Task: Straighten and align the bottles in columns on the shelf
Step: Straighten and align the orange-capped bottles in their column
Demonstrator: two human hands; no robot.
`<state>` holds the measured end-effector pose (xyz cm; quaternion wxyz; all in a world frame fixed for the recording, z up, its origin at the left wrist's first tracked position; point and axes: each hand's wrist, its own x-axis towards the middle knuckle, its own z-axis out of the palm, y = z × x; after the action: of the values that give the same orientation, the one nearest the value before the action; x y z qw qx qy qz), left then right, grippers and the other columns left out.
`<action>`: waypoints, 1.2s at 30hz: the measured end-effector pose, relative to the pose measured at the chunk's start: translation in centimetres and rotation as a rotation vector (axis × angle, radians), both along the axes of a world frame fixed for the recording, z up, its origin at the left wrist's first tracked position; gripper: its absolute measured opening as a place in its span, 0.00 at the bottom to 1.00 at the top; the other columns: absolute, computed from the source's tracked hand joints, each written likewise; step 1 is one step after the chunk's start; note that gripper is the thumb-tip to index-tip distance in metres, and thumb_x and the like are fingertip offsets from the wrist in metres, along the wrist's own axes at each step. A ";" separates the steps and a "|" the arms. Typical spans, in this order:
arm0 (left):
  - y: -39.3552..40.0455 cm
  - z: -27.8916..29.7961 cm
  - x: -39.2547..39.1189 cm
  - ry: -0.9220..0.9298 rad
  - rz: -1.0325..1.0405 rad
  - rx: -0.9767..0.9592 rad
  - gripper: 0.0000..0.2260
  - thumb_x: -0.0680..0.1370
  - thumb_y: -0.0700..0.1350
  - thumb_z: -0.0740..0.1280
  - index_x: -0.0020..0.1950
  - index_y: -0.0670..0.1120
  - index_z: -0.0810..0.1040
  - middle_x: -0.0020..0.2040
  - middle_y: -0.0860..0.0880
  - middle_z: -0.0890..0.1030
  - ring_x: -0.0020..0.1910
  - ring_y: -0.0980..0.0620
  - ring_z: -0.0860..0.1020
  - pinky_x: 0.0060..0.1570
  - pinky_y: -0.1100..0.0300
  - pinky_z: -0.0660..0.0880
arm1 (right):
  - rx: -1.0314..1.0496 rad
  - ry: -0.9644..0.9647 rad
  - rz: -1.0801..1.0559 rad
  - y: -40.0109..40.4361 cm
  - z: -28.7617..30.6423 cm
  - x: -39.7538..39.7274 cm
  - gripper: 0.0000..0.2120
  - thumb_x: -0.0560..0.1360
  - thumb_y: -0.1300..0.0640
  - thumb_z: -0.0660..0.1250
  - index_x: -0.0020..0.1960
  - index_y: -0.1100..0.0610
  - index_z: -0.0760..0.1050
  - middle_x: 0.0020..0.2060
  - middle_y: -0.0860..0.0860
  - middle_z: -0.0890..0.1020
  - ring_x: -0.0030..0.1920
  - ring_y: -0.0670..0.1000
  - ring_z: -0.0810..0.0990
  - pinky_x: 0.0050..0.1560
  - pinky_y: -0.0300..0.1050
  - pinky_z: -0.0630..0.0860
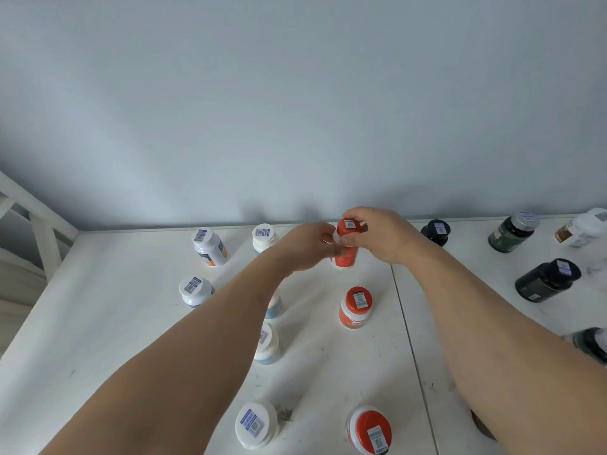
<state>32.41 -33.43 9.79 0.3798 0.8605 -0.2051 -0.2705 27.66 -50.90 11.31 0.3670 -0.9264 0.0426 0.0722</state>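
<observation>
Two bare forearms enter from the lower edge of the head view, with no sleeve, cuff or glove anywhere along their visible length up to the frame edge. Left hand (307,246) and right hand (382,234): bare, no rings, watch or wristband on the visible surfaces. Fingernails: one on the right hand reads short and plain; the others are too small or blurred to tell.
</observation>
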 end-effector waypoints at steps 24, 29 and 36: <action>0.1 -0.2 1.3 0.319 -0.053 -0.274 0.18 0.76 0.48 0.70 0.65 0.51 0.77 0.59 0.52 0.81 0.59 0.52 0.78 0.61 0.57 0.73 | -0.109 -0.062 -0.149 -0.5 1.4 0.0 0.21 0.66 0.34 0.69 0.51 0.47 0.74 0.45 0.45 0.78 0.43 0.44 0.76 0.39 0.43 0.73; -0.3 -0.7 0.7 -0.375 -0.213 0.312 0.20 0.78 0.54 0.65 0.69 0.51 0.73 0.64 0.50 0.78 0.62 0.49 0.75 0.59 0.55 0.72 | -0.140 -0.075 -0.177 0.0 -0.1 -0.6 0.21 0.68 0.39 0.71 0.55 0.48 0.72 0.49 0.46 0.78 0.47 0.48 0.76 0.44 0.44 0.72; 0.0 -2.3 0.2 -0.710 -0.271 0.551 0.16 0.80 0.54 0.58 0.65 0.50 0.74 0.61 0.50 0.78 0.58 0.46 0.77 0.50 0.51 0.78 | -0.200 -0.072 -0.225 1.0 -3.3 -1.7 0.25 0.68 0.40 0.71 0.60 0.49 0.71 0.56 0.48 0.77 0.50 0.49 0.75 0.48 0.43 0.72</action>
<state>32.62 -33.38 7.48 0.0050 0.9341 -0.3532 -0.0510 26.00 -49.86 8.03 0.2798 -0.9498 0.1401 -0.0074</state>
